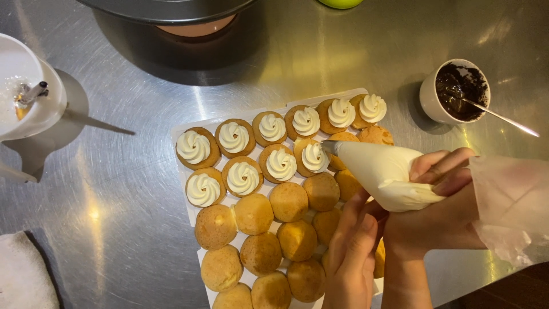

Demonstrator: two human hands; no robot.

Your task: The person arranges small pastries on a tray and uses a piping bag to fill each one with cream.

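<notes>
While gripped: bag [384, 171] btwn fingers [440, 169]

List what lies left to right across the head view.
White cloth → white bowl → cream-topped pastries → piping bag → cup of dark filling → spoon handle.

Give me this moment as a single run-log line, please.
right hand: squeezing piping bag | left hand: steadying bag | nozzle: at cookies on tray | cup: dark filling, spoon
</notes>
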